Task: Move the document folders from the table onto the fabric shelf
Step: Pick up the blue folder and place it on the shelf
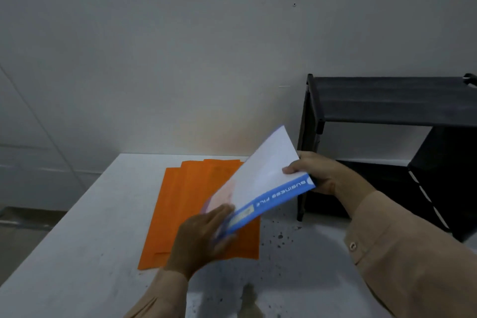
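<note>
A blue-and-white business file folder (260,175) is tilted up above the white table (85,235), its blue spine toward me. My right hand (325,173) grips its right end near the spine. My left hand (201,237) holds its lower left corner. Under the raised folder, several orange folders (185,209) lie fanned flat on the table. The black fabric shelf (387,103) stands at the right, its top tier bare; its lower tier is partly hidden behind my right arm.
A plain pale wall runs behind the table and shelf. Dark specks mark the table surface to the right of the orange folders. The floor shows at the far left below the table edge.
</note>
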A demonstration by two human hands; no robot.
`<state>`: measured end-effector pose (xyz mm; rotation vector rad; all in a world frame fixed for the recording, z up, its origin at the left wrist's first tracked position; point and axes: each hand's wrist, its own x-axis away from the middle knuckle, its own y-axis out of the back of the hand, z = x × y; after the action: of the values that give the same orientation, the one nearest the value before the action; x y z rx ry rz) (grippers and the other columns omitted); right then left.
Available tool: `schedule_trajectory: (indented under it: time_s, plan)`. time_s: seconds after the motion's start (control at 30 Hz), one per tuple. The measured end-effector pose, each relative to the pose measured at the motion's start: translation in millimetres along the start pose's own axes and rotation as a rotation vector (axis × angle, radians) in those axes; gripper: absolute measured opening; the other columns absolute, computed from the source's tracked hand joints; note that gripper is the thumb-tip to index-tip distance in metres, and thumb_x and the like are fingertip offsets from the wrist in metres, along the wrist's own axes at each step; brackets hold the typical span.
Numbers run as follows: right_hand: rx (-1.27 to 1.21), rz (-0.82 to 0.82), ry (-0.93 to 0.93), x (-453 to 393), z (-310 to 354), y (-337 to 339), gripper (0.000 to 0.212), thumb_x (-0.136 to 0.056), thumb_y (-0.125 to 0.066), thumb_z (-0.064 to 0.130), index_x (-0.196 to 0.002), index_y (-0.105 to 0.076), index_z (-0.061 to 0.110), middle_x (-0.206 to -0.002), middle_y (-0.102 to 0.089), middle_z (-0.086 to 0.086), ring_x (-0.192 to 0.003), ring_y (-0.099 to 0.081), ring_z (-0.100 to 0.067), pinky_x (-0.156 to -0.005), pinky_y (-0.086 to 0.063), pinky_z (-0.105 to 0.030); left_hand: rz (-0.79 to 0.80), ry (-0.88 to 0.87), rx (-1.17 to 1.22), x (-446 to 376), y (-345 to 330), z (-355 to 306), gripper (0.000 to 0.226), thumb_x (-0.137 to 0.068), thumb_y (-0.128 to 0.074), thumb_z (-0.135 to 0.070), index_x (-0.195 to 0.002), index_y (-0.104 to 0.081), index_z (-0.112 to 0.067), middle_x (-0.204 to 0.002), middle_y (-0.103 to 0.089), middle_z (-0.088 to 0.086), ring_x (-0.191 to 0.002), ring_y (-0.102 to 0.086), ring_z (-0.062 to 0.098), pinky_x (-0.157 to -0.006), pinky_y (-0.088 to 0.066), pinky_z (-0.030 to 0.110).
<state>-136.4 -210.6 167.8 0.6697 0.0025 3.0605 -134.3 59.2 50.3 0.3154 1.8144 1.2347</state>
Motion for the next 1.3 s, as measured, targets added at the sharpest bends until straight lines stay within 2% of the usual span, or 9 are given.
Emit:
schedule_trajectory:
  time_s: [0.1,0.17,0.23,0.4,0.53,0.67,0.9,1.1,1.3]
  plan:
    - [0.101,0.036,0.055,15.2,-4.7,11.4,0.027,-0.087,-0.046,-0.011,-0.107,-0.051,0.007,-0.087,-0.062,-0.008,-0.071,-0.059,-0.019,-0.049,-0.055,-0.019,0.074,0.161,0.154,14.5,-16.8,-12.3,0.076,-0.083,-0.028,-0.072,-0.119,-0.064,-0.016,-0.113,-0.072,-0.001,-0.09,-0.072,0.013,-0.074,-0.048,0.017]
    - [0.128,0.043,0.054,24.4,-10.7,23.4,0.029,-0.088,-0.047,-0.009,-0.109,-0.051,0.01,-0.09,-0.062,-0.006,-0.073,-0.061,-0.019,-0.052,-0.055,-0.02,0.075,0.529,0.39,13.0,-26.5,-27.8,0.087,-0.077,-0.024,-0.08,-0.126,-0.058,-0.018,-0.126,-0.061,-0.006,-0.108,-0.062,0.011,-0.091,-0.046,0.023]
    - [0.123,0.054,0.056,35.4,-17.4,38.9,0.029,-0.088,-0.048,-0.008,-0.104,-0.054,0.016,-0.091,-0.064,-0.005,-0.073,-0.063,-0.018,-0.054,-0.055,-0.021,0.092,0.911,0.689,8.2,-44.3,-36.7,0.06,-0.089,-0.033,-0.062,-0.129,-0.051,-0.021,-0.136,-0.052,0.0,-0.12,-0.051,0.019,-0.103,-0.038,0.034]
    - [0.119,0.063,0.062,60.4,-40.4,83.1,0.034,-0.087,-0.051,-0.008,-0.095,-0.059,0.024,-0.092,-0.068,-0.002,-0.068,-0.069,-0.013,-0.061,-0.058,-0.021,0.244,1.455,1.162,-17.0,-76.2,-68.7,0.047,-0.094,-0.035,-0.055,-0.099,-0.052,-0.011,-0.103,-0.058,0.017,-0.087,-0.054,0.031,-0.077,-0.046,0.04]
    - [0.112,-0.01,0.072,76.1,-59.5,116.9,0.034,-0.084,-0.055,-0.008,-0.096,-0.063,0.023,-0.091,-0.072,0.0,-0.071,-0.071,-0.012,-0.067,-0.058,-0.022,0.346,1.624,1.239,-29.0,-95.8,-93.6,0.072,-0.089,-0.028,-0.065,-0.125,-0.049,-0.006,-0.123,-0.057,0.018,-0.11,-0.052,0.034,-0.089,-0.039,0.039]
    - [0.078,-0.095,0.038,93.9,-72.1,153.1,0.033,-0.083,-0.055,-0.007,-0.096,-0.063,0.022,-0.089,-0.071,-0.004,-0.067,-0.071,-0.015,-0.059,-0.058,-0.023,0.227,1.556,1.384,-40.2,-102.5,-117.6,0.058,-0.091,-0.039,-0.054,-0.112,-0.062,-0.004,-0.104,-0.064,0.014,-0.082,-0.058,0.03,-0.064,-0.047,0.032]
    - [0.069,-0.355,-0.078,115.1,-107.0,207.4,0.02,-0.085,-0.055,-0.001,-0.09,-0.057,0.018,-0.086,-0.062,-0.01,-0.073,-0.061,-0.027,-0.061,-0.052,-0.031,0.063,1.452,1.258,-51.7,-117.5,-132.0,0.003,-0.076,-0.057,-0.012,-0.075,-0.055,-0.01,-0.09,-0.059,0.012,-0.082,-0.054,0.029,-0.07,-0.044,0.037]
    - [-0.027,-0.513,-0.16,118.3,-144.8,243.7,0.013,-0.084,-0.055,-0.003,-0.092,-0.057,0.007,-0.086,-0.061,-0.014,-0.075,-0.059,-0.03,-0.061,-0.048,-0.031,0.067,1.261,1.103,-81.0,-113.9,-158.6,0.028,-0.085,-0.049,0.008,-0.065,-0.041,-0.011,-0.069,-0.045,0.007,-0.066,-0.042,0.02,-0.058,-0.034,0.029]
    - [0.031,-0.696,-0.208,113.3,-178.6,271.6,0.011,-0.085,-0.057,0.004,-0.08,-0.054,0.012,-0.082,-0.058,-0.011,-0.072,-0.055,-0.025,-0.056,-0.039,-0.028,0.105,1.112,1.0,-105.4,-130.6,-183.0,0.016,-0.087,-0.054,0.003,-0.079,-0.051,-0.011,-0.089,-0.06,0.014,-0.082,-0.056,0.029,-0.071,-0.047,0.035]
